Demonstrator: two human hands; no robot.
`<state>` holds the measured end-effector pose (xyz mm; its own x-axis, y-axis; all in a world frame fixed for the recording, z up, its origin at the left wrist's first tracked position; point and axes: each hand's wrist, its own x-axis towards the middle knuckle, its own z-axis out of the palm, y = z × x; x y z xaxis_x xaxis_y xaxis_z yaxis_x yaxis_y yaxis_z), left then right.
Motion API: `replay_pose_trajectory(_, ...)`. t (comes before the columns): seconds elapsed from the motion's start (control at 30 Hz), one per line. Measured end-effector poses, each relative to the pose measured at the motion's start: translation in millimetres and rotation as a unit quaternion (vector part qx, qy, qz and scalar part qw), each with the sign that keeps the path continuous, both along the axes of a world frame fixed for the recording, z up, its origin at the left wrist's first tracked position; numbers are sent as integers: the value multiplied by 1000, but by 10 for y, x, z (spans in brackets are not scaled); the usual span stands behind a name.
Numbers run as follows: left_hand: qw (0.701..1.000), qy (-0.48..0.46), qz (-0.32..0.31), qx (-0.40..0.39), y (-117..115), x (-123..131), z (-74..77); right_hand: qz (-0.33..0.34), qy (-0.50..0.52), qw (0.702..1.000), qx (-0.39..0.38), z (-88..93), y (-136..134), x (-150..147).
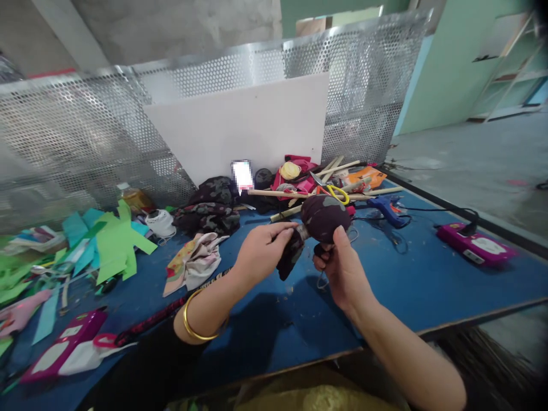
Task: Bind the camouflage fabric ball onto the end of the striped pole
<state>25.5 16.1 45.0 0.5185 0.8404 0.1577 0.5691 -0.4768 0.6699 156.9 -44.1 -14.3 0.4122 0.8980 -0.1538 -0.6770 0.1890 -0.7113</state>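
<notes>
A round, padded ball of dark camouflage cloth [326, 218] is held above the blue table [308, 331]. Its neck is bound with greyish string, and a loose cloth tail [291, 257] hangs below. My left hand [265, 251] is closed, thumb and fingers pinching the cloth by the bound neck. On the other side my right hand [342, 279] has its thumb against the ball's lower right, with the other fingers curled beneath. Thin string dangles near those fingers; whether they grip it I cannot tell.
Yellow-handled scissors [339, 194], wooden sticks [278, 193] and a blue glue gun [387, 211] lie behind the ball. A purple power strip [477, 245] is at right. Camouflage cloth [209, 217], a patterned scrap [194, 262] and green strips [115, 242] lie left. A lit phone [242, 174] leans upright behind.
</notes>
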Motion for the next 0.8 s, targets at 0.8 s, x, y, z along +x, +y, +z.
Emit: replay_pose_trajectory(0.8, 960, 134, -114, -220, 308, 231, 80, -2, -32, 999, 6, -185, -61, 42)
